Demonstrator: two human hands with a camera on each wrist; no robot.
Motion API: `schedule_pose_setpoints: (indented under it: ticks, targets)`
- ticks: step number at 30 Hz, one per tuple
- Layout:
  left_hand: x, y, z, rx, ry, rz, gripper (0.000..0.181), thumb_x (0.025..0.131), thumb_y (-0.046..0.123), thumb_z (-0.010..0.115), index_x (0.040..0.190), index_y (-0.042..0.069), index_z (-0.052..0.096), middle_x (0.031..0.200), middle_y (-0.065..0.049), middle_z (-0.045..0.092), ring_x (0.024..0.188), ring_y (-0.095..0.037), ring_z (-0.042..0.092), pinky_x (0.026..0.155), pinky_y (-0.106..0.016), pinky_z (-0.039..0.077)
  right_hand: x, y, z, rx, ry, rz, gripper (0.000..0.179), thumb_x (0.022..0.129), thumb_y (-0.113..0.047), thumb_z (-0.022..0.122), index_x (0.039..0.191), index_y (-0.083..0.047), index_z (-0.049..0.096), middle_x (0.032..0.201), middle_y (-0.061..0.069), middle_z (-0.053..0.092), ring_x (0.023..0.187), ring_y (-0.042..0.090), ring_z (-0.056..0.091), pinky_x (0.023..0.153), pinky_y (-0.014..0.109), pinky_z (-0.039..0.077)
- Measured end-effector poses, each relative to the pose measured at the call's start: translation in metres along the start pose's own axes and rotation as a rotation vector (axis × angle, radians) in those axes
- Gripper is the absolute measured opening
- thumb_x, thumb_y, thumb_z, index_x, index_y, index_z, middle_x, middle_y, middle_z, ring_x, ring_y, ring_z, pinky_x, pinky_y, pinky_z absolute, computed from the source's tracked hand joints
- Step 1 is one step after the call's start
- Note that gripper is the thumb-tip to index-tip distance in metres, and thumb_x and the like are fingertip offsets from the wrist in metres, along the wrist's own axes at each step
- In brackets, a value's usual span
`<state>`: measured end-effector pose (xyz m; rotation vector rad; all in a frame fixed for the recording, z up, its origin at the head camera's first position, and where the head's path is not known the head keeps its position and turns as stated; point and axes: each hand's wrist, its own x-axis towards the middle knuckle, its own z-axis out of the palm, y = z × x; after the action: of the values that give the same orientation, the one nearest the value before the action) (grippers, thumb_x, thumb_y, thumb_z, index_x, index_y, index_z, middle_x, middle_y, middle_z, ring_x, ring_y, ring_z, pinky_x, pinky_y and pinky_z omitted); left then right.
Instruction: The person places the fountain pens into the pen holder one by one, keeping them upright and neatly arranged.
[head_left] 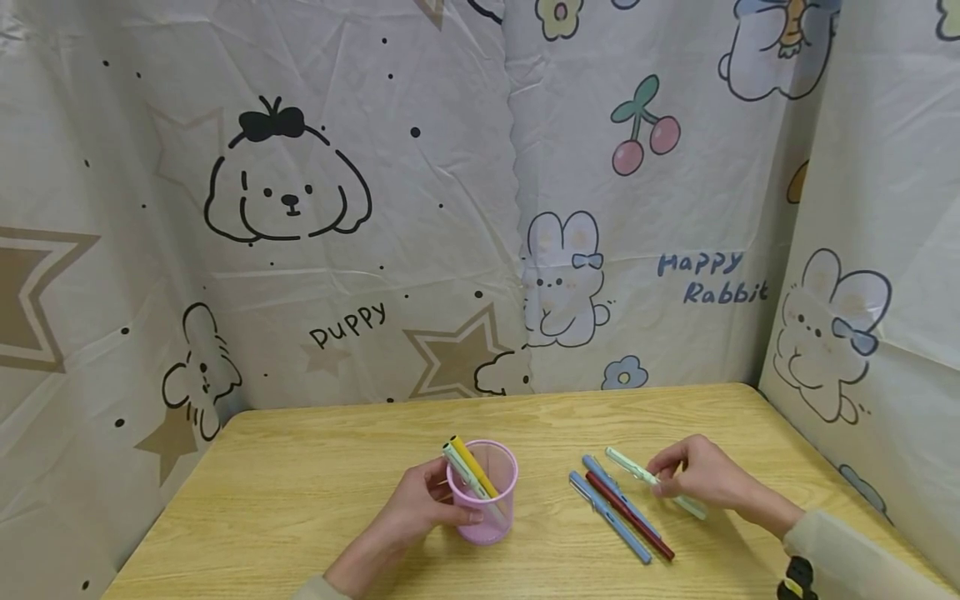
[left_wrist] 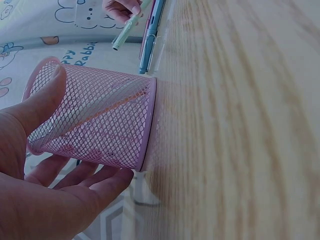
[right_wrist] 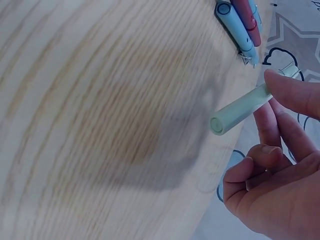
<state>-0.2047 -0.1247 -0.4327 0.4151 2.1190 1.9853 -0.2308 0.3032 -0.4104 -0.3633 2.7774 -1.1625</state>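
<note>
Head view: right hand [head_left: 697, 475] pinches pale green pen [head_left: 636, 470]; left hand [head_left: 427, 500] grips pink mesh cup [head_left: 501, 518].
Pen judged light, stiff, possibly slippery; hold best taken mid-barrel.

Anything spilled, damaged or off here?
Nothing stands out. Left hand grips the upright pink mesh pen cup; right hand pinches a pale green pen; two blue pens and a dark red pen lie together. No visible spill or damage.
</note>
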Motion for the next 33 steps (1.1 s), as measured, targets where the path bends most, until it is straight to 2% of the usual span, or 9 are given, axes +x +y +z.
schedule_pose_setpoints:
  ticks: [6, 16, 24, 33]
  targets:
    - [0.0, 0.0, 0.0, 0.005, 0.0, -0.006, 0.072, 0.076, -0.005, 0.091, 0.141, -0.005, 0.059, 0.13, -0.013, 0.068, 0.123, -0.032, 0.063, 0.104, -0.039, 0.054, 0.0, -0.003, 0.001, 0.007, 0.006, -0.015, 0.022, 0.079, -0.004, 0.087, 0.099, 0.0, 0.079, 0.081, 0.001, 0.067, 0.073, 0.018, 0.055, 0.06, 0.026, 0.044]
    - [-0.001, 0.001, 0.0, 0.01, 0.002, -0.02, 0.075, 0.076, -0.005, 0.09, 0.143, -0.005, 0.057, 0.131, -0.013, 0.067, 0.124, -0.032, 0.063, 0.104, -0.04, 0.054, -0.001, -0.01, 0.003, 0.017, 0.018, 0.013, 0.022, 0.079, -0.006, 0.087, 0.1, -0.002, 0.08, 0.081, 0.001, 0.068, 0.071, 0.018, 0.052, 0.059, 0.026, 0.042]
    - [0.0, 0.001, 0.001, 0.008, 0.002, -0.018, 0.077, 0.076, -0.005, 0.09, 0.145, -0.004, 0.057, 0.131, -0.013, 0.067, 0.124, -0.032, 0.063, 0.106, -0.041, 0.053, -0.002, -0.017, 0.006, 0.023, 0.018, 0.005, 0.022, 0.081, -0.008, 0.088, 0.1, -0.003, 0.08, 0.081, 0.001, 0.069, 0.068, 0.016, 0.049, 0.059, 0.026, 0.04]
    - [-0.001, 0.001, 0.001, 0.002, 0.004, -0.011, 0.076, 0.075, -0.006, 0.09, 0.144, -0.005, 0.057, 0.131, -0.014, 0.067, 0.124, -0.033, 0.063, 0.107, -0.041, 0.053, -0.005, -0.026, 0.006, 0.07, 0.007, -0.015, 0.024, 0.081, -0.009, 0.088, 0.103, -0.002, 0.079, 0.082, 0.003, 0.068, 0.067, 0.016, 0.048, 0.058, 0.027, 0.039]
